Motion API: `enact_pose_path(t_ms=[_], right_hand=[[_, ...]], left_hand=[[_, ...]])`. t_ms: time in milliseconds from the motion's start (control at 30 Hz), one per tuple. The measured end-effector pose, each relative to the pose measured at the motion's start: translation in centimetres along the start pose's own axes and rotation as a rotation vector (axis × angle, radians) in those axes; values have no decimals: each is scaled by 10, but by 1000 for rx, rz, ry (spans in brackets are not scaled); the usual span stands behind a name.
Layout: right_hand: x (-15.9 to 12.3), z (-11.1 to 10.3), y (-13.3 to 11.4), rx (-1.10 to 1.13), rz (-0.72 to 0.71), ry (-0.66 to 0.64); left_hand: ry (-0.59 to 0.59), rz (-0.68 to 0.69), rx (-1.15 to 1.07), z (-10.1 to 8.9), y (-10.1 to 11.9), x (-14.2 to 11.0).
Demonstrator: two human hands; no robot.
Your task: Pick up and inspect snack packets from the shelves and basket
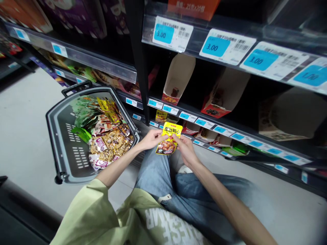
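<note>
Between my two hands is a small yellow snack packet (168, 144) with dark lettering and a food picture, held upright above my knee. My left hand (152, 139) pinches its left edge, thumb on the front. On the opposite edge my right hand (186, 148) grips it the same way. To my left on the floor stands a grey shopping basket (60, 119) with a black handle. Inside it lie green packets (84, 110), yellow packets (108, 107) and clear bags of brown snacks (112, 144). Another yellow packet (161, 116) sits in a low shelf box behind my hands.
Dark shelves with price tags (173, 33) rise in front of me. Open cardboard boxes (178, 75) stand on the middle shelf, more on the lowest one. Green packets (236, 148) lie at the bottom right. A dark object (20, 211) stands at the lower left.
</note>
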State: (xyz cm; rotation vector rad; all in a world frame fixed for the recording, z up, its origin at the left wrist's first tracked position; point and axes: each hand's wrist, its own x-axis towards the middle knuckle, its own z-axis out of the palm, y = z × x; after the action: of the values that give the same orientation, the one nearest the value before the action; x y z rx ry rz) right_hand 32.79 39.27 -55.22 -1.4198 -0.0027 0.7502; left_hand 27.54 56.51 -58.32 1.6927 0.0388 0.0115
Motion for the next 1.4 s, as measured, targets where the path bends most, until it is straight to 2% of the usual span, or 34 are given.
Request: enact_pose_path(t_ms=[267,433,533,700,833,1033,1167,1333,1400], right_hand=[[-1,1,1,108,84,-85],[-1,3,3,101,113,-89],[-1,4,4,81,115,-82],[-1,4,2,67,100,-96],[-1,4,-1,38,70,-63],[1,3,0,-12,-30,-37],[2,4,1,-26,-72,-20],[2,6,3,-83,-114,-56],[2,7,4,-120,-150,-92]], left_hand=[[-41,-52,-132,0,4,-2],[-27,-65,-149,0,3,-2],[45,-80,-135,-1,-1,0],[243,-115,-159,-1,-7,8],[295,-126,-140,-1,-15,11],[343,-24,69,0,-22,9],[271,4,174,2,-15,7],[-3,-22,-96,3,-7,4],[-46,-93,-212,3,-5,4]])
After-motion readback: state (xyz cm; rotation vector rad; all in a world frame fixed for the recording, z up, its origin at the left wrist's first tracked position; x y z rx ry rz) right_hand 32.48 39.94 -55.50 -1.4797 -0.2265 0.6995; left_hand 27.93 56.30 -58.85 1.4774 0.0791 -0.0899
